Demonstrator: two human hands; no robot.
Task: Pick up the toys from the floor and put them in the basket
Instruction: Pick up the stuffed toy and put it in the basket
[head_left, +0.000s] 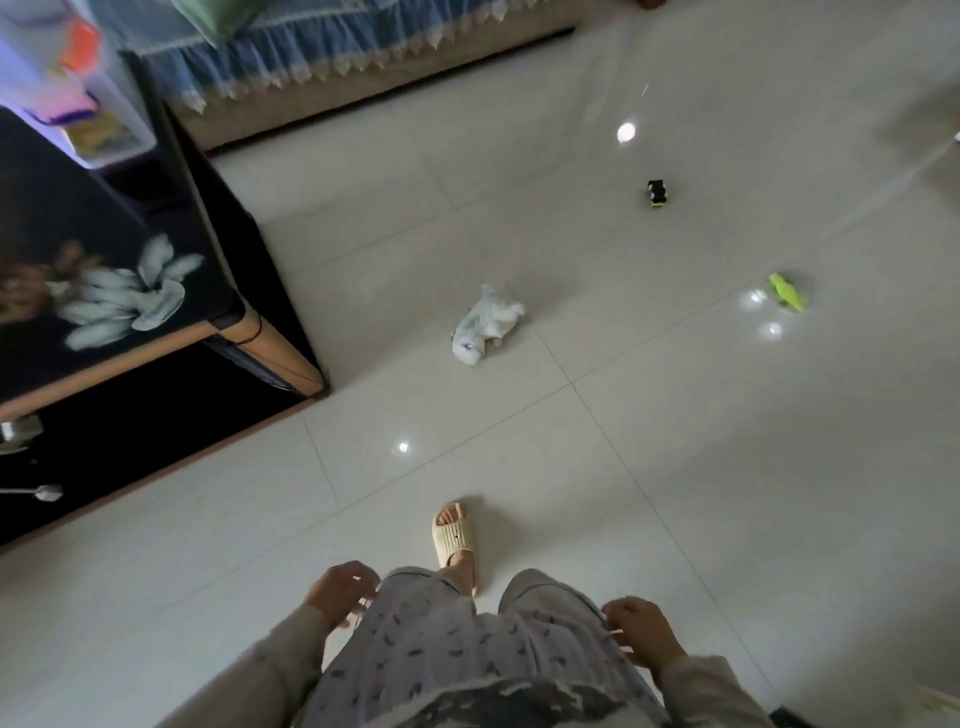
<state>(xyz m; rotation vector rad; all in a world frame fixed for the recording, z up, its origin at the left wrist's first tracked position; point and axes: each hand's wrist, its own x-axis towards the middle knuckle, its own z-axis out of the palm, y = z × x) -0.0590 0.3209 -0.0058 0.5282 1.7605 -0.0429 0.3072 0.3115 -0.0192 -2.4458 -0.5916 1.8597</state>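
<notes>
Standing over pale tiles, nothing picked up yet: by the look of it, the approach step. Left hand (340, 590) low at the thigh, fingers loosely curled, pinching nothing. Right hand (644, 629) likewise at the other thigh, half-curled and empty. One slipper (454, 535) stepped forward between them.

Three toys well ahead of both hands, all apart from one another: white plush (485, 325) nearest, almost straight ahead of the left hand; green toy (788, 293) farther out, ahead and to the right of the right hand; black car (656, 194) farthest, beyond the plush. Basket not in view.

Next, probably: a step or two forward, a bend or crouch, then a soft whole-hand grasp on the plush. Dark table (104, 291) close beside the left hand's side, so room for the elbow needed.

No brand, label or writing legible anywhere.
</notes>
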